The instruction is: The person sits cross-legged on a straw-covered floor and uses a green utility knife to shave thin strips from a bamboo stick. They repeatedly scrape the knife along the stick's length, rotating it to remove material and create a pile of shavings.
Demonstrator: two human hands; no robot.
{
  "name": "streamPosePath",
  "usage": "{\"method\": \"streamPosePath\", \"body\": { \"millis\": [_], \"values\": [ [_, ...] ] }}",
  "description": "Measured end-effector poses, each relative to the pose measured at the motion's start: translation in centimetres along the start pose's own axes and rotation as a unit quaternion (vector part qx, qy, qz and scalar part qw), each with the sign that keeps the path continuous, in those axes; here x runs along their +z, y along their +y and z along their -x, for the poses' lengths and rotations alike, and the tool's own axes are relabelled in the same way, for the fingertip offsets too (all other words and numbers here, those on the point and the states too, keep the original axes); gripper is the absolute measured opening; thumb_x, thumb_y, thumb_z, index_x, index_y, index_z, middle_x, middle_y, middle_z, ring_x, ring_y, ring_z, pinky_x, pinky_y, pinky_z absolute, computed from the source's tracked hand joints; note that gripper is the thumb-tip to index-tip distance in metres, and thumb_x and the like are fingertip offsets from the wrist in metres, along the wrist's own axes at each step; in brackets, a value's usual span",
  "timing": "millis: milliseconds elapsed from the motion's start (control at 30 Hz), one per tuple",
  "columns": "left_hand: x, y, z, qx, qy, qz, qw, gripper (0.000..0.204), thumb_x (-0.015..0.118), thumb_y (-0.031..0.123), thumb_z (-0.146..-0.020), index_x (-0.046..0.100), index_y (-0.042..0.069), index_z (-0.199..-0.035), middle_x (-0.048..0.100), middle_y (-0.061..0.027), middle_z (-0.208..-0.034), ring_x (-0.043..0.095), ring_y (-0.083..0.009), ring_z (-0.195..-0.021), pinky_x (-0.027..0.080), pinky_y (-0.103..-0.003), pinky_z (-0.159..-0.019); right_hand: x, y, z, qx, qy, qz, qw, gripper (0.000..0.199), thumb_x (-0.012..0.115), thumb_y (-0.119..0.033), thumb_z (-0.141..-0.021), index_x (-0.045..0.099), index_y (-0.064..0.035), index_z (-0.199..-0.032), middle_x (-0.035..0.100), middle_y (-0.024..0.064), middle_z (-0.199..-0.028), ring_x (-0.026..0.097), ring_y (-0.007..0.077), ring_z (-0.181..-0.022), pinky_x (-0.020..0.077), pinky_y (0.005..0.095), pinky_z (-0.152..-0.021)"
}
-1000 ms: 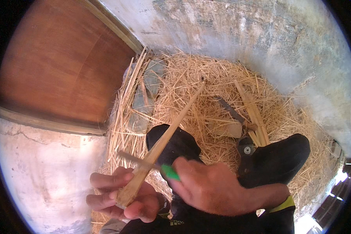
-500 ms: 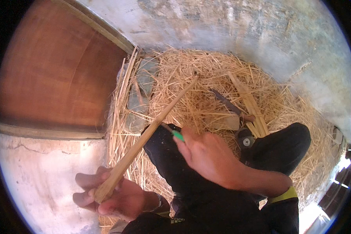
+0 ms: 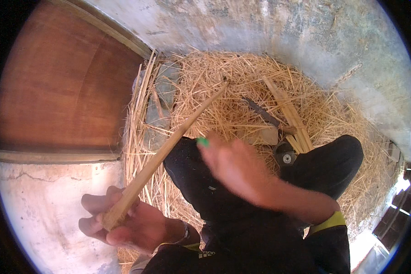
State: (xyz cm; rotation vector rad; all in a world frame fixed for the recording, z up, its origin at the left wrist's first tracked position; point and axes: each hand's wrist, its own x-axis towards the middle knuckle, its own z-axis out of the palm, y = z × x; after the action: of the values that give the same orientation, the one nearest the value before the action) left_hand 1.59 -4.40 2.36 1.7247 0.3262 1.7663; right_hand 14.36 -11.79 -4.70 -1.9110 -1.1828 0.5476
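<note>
My left hand (image 3: 139,223) is closed round the thick near end of a long, pale, peeled wooden stick (image 3: 162,153). The stick slants up and away to the right, its thin dark tip over the straw. My right hand (image 3: 233,166), blurred by motion, grips a small knife by its green handle (image 3: 203,142), just right of the stick's middle. The blade does not show clearly, and a gap lies between the green handle and the stick. Beneath both hands are my bent legs in black trousers (image 3: 187,166).
Loose straw (image 3: 205,73) covers the floor. Beyond my legs lie a dark branch (image 3: 262,112), flat wooden strips (image 3: 290,114) and a pale block (image 3: 262,135). A brown door panel (image 3: 64,86) and a stained wall (image 3: 278,27) border the space. Long stalks (image 3: 134,109) lie beside the door.
The stick and my left hand have shifted slightly left. My right hand has moved a little up and left and is now more blurred; the thin blade seen before is lost.
</note>
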Motion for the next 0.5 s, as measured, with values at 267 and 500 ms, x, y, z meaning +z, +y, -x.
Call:
{"method": "streamPosePath", "body": {
  "millis": [267, 500],
  "values": [
    [1.0, -0.5, 0.8, 0.036, 0.061, 0.012, 0.997, 0.031, 0.045, 0.036, -0.092, 0.039, 0.006, -0.099, 0.036, -0.0088, -0.086, 0.041, -0.0142, -0.065, 0.037, -0.019, -0.049, 0.7, 0.2, 1.1, -0.054, 0.022, -0.001, 0.998, 0.023, 0.05, -0.022, -0.09, 0.051, 0.0003, -0.085, 0.055, 0.0167, -0.053, 0.056, 0.0344, -0.046, 0.0447, 0.044, -0.043],
    [-2.2, -0.3, 0.4, 0.009, -0.114, 0.108, 0.988, 0.031, 0.047, 0.034, -0.091, 0.039, 0.005, -0.099, 0.038, -0.0107, -0.089, 0.049, -0.0204, -0.074, 0.05, -0.022, -0.061, -0.9, -0.6, 1.0, -0.06, -0.001, 0.003, 0.998, 0.024, 0.049, -0.023, -0.089, 0.053, 0.0013, -0.091, 0.056, 0.0188, -0.056, 0.058, 0.0367, -0.052, 0.0462, 0.0436, -0.045]
  ]
}}
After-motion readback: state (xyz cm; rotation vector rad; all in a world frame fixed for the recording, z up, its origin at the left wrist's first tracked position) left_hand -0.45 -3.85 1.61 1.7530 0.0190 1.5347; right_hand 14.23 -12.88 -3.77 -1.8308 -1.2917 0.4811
